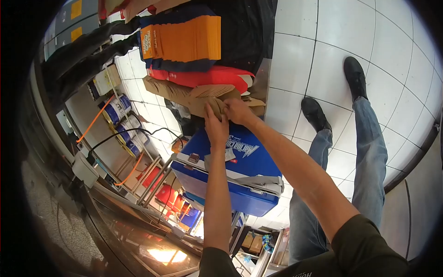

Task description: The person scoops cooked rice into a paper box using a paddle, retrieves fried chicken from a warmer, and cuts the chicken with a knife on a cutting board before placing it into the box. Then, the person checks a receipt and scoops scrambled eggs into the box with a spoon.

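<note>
Both of my hands are together at the near edge of a folded piece of brown cardboard [198,99]. My left hand [216,124] pinches its edge with the fingertips, thumb side toward the other hand. Right beside it, my right hand [237,111] grips the same cardboard with curled fingers, which partly hide the spot held. Just below the hands stands a blue and white cooler box [226,196] with a strap across its lid. A red plastic bag or sheet [203,76] lies just beyond the cardboard.
Beyond the red plastic is a stack of orange packaging [187,39] against black sheeting [249,27]. Several paint cans [115,109] stand at the left, near a black cable [134,131] and a dark-framed glass surface [64,221]. White floor tiles [295,55] lie to the right.
</note>
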Available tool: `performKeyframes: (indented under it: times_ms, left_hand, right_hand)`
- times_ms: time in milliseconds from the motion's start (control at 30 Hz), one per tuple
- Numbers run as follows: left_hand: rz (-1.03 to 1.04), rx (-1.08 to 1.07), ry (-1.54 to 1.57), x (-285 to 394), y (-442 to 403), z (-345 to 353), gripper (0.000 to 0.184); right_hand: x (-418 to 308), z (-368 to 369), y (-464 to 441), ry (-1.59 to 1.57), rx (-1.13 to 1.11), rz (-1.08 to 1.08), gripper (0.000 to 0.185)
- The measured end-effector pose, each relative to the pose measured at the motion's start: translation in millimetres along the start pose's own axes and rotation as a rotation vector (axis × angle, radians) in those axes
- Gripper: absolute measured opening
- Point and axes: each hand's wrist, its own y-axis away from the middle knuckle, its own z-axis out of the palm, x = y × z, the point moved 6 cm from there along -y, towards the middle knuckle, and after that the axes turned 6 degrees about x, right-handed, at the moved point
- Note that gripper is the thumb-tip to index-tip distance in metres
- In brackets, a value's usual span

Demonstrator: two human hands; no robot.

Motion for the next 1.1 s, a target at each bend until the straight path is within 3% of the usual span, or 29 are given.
performKeyframes:
  times_ms: [100,200,233,300,367,400,433,467,500,533,567,600,667,700,767,867,900,967,1000,1033,1100]
  left_hand:
    - [-0.208,-0.208,-0.053,6.4,-4.4,-6.5,0.066]
    - [-0.329,-0.291,0.021,8.3,-12.7,-21.3,0.066]
    - [-0.293,-0.249,0.034,12.3,-18.3,-19.6,0.066]
    - [-0.182,-0.108,0.023,3.1,-23.6,-6.2,0.068]
    - [-0.002,0.139,-0.002,1.2,-5.2,0.8,0.069]
    - [-0.001,0.186,0.124,33.5,14.2,-8.9,0.074]
    - [-0.053,0.103,0.213,68.0,35.8,-16.4,0.072]
    - [0.069,0.056,0.305,104.7,61.4,-21.1,0.072]
    - [0.039,-0.194,0.433,138.9,93.0,-25.7,0.075]
    - [-0.022,-0.441,0.534,172.9,128.3,-31.5,0.079]
    - [0.207,-0.395,0.591,215.7,173.6,-45.6,0.083]
    - [0.128,-0.514,0.67,244.5,218.3,-57.9,0.081]
    - [0.328,-0.663,0.624,289.6,282.6,-43.4,0.078]
    - [0.218,-0.582,0.677,341.1,278.7,-135.3,0.072]
    - [0.045,-0.613,0.832,330.9,315.9,-91.8,0.049]
    - [0.341,-0.289,0.912,406.5,267.2,-190.4,0.054]
    - [0.019,-0.538,0.811,415.0,259.1,-251.6,0.05]
    - [-0.028,-0.289,1.086,410.4,236.1,-287.9,0.046]
    - [-0.049,-0.174,1.217,403.0,227.7,-306.5,0.044]
    - [-0.101,-0.111,1.174,408.3,220.2,-369.1,0.031]
    - [-0.053,0.148,1.344,380.2,188.5,-399.3,0.029]
  right_hand:
    - [-22.0,-4.6,-1.4,0.128,-0.045,-0.068,0.017]
    - [-15.0,-0.2,35.4,0.028,0.124,-0.134,0.017]
    - [-8.5,-7.0,51.2,0.118,0.069,0.005,0.018]
    - [-35.0,-66.3,75.4,-0.015,0.314,0.081,0.02]
    - [-79.8,-128.3,118.8,-0.197,0.224,0.346,0.02]
    - [-97.0,-155.0,145.2,0.003,0.217,0.231,0.023]
    - [-113.8,-177.4,170.5,0.189,0.119,0.144,0.025]
    - [-122.7,-200.6,202.8,0.332,-0.087,0.202,0.026]
    - [-159.7,-234.8,225.0,0.326,0.019,0.094,0.027]
    - [-204.6,-265.4,239.9,0.357,0.067,0.124,0.027]
    - [-241.6,-288.9,255.6,0.429,0.047,0.114,0.026]
    - [-278.3,-307.6,269.3,0.501,0.034,0.1,0.025]
    - [-358.0,-324.2,287.8,0.682,-0.026,-0.023,0.027]
    - [-415.3,-330.1,285.3,0.742,0.005,-0.102,0.03]
    - [-524.8,-323.2,296.7,0.855,-0.008,-0.199,0.036]
    - [-648.9,-293.4,284.2,0.771,0.008,-0.541,0.031]
    - [-674.0,-278.6,275.4,0.861,0.008,-0.609,0.031]
    - [-706.7,-239.9,247.0,1.034,0.014,-0.727,0.03]
    - [-704.0,-221.2,219.8,1.046,0.035,-0.787,0.031]
    - [-685.6,-207.0,183.8,1.057,0.049,-0.83,0.033]
    - [-667.2,-188.6,136.0,1.161,-0.022,-0.863,0.037]
